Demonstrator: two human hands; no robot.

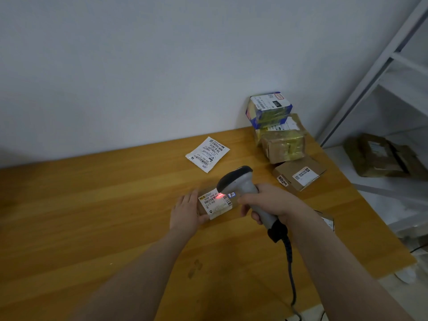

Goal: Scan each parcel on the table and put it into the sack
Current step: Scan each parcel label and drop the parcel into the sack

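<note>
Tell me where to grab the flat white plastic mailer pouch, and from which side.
Pinch the white plastic mailer pouch at its near corner, reaching from your side. It lies flat and thin on the wooden table, offering no sides to wrap; that corner points toward you.

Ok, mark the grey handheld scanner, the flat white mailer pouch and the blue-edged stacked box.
grey handheld scanner (pixel 243 183): head view, grey neck.
flat white mailer pouch (pixel 209 153): head view, printed label.
blue-edged stacked box (pixel 269 102): head view, top label.

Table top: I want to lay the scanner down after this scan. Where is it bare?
Bare: the wide table stretch left of the left hand, and the near strip between the forearms. Crowded: far right corner, stacked parcels and flat box.
</note>
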